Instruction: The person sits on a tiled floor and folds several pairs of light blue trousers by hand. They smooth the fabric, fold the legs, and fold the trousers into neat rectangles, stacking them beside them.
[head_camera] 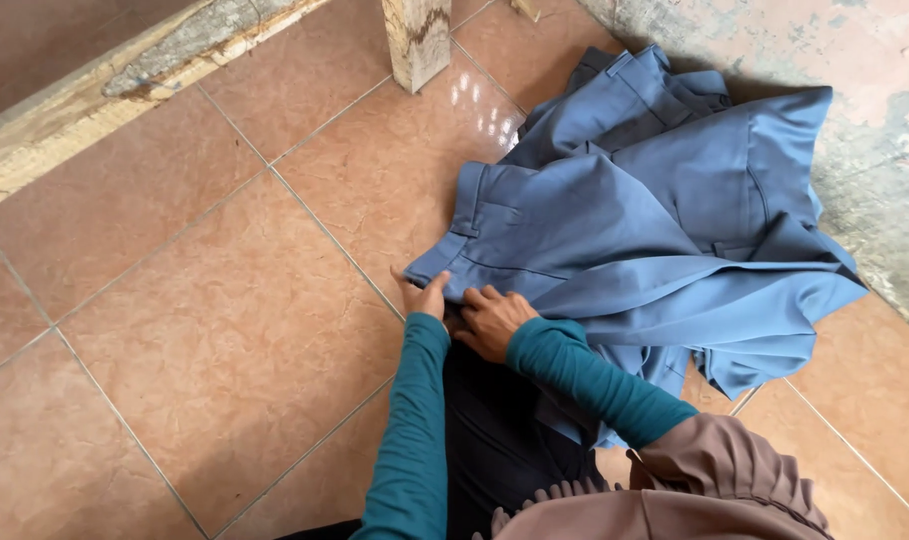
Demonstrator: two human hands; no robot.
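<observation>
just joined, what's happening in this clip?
A person in teal sleeves is kneeling on a reddish-brown tiled floor, working on a heap of blue-grey fabric trousers piled against a weathered wall. The left hand pinches the waistband corner nearest the body, and the right hand presses on the cloth just beside it. The garments are rumpled, not folded flat. A wooden post stands behind.

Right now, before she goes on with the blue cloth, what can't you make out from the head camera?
- Left hand and right hand: fingertips tucked into the blue garment; grip unclear.
- Garment's near part: hidden behind the right teal sleeve and brown cloth.
- Wooden post: cut off by the top edge.
</observation>
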